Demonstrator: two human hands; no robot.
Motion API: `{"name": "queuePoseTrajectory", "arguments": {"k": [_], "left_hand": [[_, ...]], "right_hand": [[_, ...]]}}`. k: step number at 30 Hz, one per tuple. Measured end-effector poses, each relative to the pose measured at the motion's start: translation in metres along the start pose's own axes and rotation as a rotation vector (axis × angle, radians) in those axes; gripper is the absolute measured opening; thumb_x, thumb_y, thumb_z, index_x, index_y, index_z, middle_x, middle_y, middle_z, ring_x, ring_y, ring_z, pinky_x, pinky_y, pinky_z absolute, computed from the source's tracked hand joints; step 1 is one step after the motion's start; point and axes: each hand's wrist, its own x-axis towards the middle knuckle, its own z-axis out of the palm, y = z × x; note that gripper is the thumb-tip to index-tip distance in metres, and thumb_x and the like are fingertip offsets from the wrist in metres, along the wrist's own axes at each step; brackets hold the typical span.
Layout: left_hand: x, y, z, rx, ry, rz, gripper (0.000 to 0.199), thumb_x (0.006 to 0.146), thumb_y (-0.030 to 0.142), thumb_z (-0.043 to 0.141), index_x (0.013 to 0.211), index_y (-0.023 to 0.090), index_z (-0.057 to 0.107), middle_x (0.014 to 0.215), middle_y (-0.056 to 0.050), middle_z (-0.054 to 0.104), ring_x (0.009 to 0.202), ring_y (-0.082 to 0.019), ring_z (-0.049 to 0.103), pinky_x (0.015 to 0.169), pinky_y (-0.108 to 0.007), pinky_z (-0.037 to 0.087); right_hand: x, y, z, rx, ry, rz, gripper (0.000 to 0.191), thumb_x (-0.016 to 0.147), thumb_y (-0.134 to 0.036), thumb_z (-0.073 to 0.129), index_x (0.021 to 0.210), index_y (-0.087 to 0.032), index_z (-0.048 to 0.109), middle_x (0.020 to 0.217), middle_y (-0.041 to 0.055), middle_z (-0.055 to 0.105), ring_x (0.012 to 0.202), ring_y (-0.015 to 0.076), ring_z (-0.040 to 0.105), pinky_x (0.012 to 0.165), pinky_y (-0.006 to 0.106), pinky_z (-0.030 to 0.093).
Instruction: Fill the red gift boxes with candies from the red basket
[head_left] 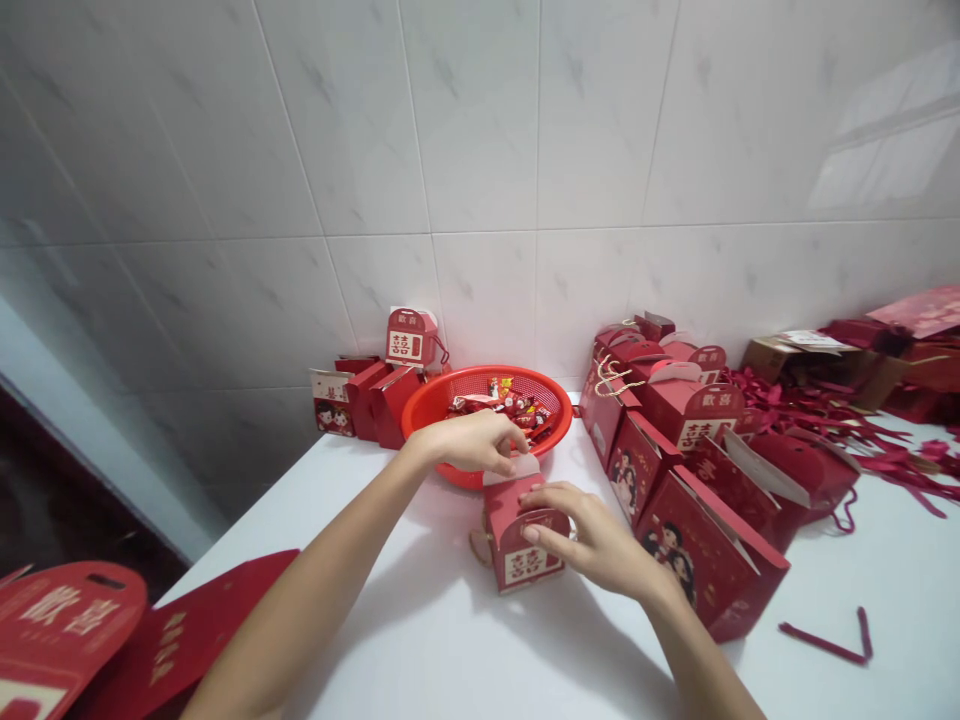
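Note:
A small red gift box [525,568] with a white double-happiness label stands upright on the white table, its top flaps raised. My right hand [596,530] grips its rounded front flap, fingers behind and thumb in front. My left hand [476,440] is curled at the pale back flap, thumb and fingertips at its upper edge; part of that contact is hidden. A twisted cord loop [480,545] hangs at the box's left side. Right behind it, a red plastic basket [416,415] holds wrapped candies [517,408], partly covered by my left hand.
Red gift boxes [709,560] crowd the right side, and several more [367,400] stand back left. Dark red ribbons [817,410] lie at the far right, with a ribbon piece [825,645] near the front. Large red packaging [75,625] sits at the left front. A tiled wall [480,180] rises behind.

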Motion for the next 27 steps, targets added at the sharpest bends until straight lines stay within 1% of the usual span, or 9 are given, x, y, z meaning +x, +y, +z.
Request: {"name": "queuePoseTrajectory", "arguments": {"k": [2, 4, 7, 10, 14, 17, 20, 24, 27], "left_hand": [[0.001, 0.0, 0.002, 0.079, 0.091, 0.008, 0.031, 0.08, 0.023, 0.065, 0.11, 0.016, 0.071, 0.097, -0.006, 0.072, 0.086, -0.02, 0.065, 0.068, -0.024, 0.043], [0.003, 0.0, 0.004, 0.131, 0.126, -0.003, 0.025, 0.081, 0.024, 0.065, 0.104, 0.017, 0.071, 0.098, -0.006, 0.072, 0.088, -0.021, 0.064, 0.069, -0.025, 0.042], [0.004, 0.001, 0.005, 0.118, 0.047, -0.046, 0.02, 0.08, 0.021, 0.064, 0.098, 0.018, 0.071, 0.092, -0.004, 0.072, 0.083, -0.019, 0.064, 0.066, -0.024, 0.041], [0.005, 0.001, 0.005, 0.089, -0.041, -0.073, 0.017, 0.08, 0.022, 0.066, 0.095, 0.018, 0.071, 0.087, -0.002, 0.072, 0.077, -0.016, 0.063, 0.061, -0.022, 0.04], [0.008, -0.003, 0.009, 0.056, -0.129, -0.013, 0.021, 0.078, 0.029, 0.067, 0.095, 0.018, 0.074, 0.083, -0.001, 0.072, 0.073, -0.015, 0.061, 0.059, -0.021, 0.039], [0.009, -0.007, 0.012, 0.027, -0.207, 0.03, 0.022, 0.079, 0.028, 0.064, 0.092, 0.018, 0.077, 0.075, 0.0, 0.07, 0.068, -0.015, 0.06, 0.058, -0.021, 0.039], [0.008, -0.008, 0.011, -0.039, -0.223, 0.049, 0.025, 0.083, 0.029, 0.057, 0.087, 0.015, 0.077, 0.07, -0.002, 0.069, 0.066, -0.015, 0.06, 0.061, -0.021, 0.042], [0.002, -0.011, 0.0, -0.162, -0.091, 0.127, 0.034, 0.087, 0.042, 0.055, 0.1, 0.016, 0.074, 0.088, -0.004, 0.071, 0.081, -0.017, 0.063, 0.071, -0.022, 0.046], [0.003, -0.019, -0.006, -0.315, 0.019, 0.131, 0.053, 0.089, 0.06, 0.046, 0.102, 0.014, 0.069, 0.095, -0.007, 0.069, 0.087, -0.019, 0.063, 0.078, -0.025, 0.049]], "right_hand": [[-0.003, 0.001, 0.011, -0.041, 0.127, 0.006, 0.039, 0.093, -0.039, 0.06, 0.127, -0.021, 0.06, 0.126, 0.01, 0.066, 0.115, 0.0259, 0.063, 0.098, 0.04, 0.051], [-0.008, 0.0, 0.026, -0.129, 0.306, 0.041, 0.052, 0.093, -0.041, 0.059, 0.139, -0.02, 0.048, 0.14, 0.0136, 0.056, 0.128, 0.0286, 0.054, 0.105, 0.045, 0.047], [-0.018, -0.006, 0.054, -0.289, 0.534, 0.129, 0.055, 0.096, -0.041, 0.052, 0.145, -0.019, 0.039, 0.147, 0.0175, 0.047, 0.135, 0.0331, 0.048, 0.105, 0.052, 0.046], [-0.024, -0.014, 0.079, -0.382, 0.598, 0.216, 0.072, 0.092, -0.047, 0.057, 0.152, -0.021, 0.027, 0.154, 0.0217, 0.036, 0.133, 0.0403, 0.049, 0.096, 0.056, 0.052], [-0.017, -0.018, 0.097, -0.344, 0.57, 0.348, 0.09, 0.085, -0.048, 0.066, 0.156, -0.027, 0.015, 0.162, 0.0223, 0.015, 0.132, 0.0458, 0.049, 0.086, 0.055, 0.057], [-0.008, -0.017, 0.095, -0.285, 0.519, 0.39, 0.094, 0.082, -0.049, 0.069, 0.156, -0.025, 0.016, 0.158, 0.0269, 0.02, 0.129, 0.0499, 0.049, 0.08, 0.057, 0.058], [-0.006, -0.021, 0.082, -0.215, 0.478, 0.35, 0.095, 0.079, -0.044, 0.072, 0.154, -0.023, 0.018, 0.146, 0.0261, 0.039, 0.126, 0.047, 0.053, 0.084, 0.057, 0.057], [-0.025, -0.044, 0.053, -0.098, 0.496, 0.209, 0.1, 0.076, -0.035, 0.074, 0.155, -0.027, 0.013, 0.134, 0.0156, 0.052, 0.117, 0.0333, 0.062, 0.091, 0.045, 0.058], [-0.051, -0.072, 0.025, -0.118, 0.601, 0.095, 0.102, 0.073, -0.032, 0.075, 0.156, -0.025, 0.015, 0.136, 0.0158, 0.051, 0.118, 0.0332, 0.061, 0.094, 0.045, 0.057]]}}
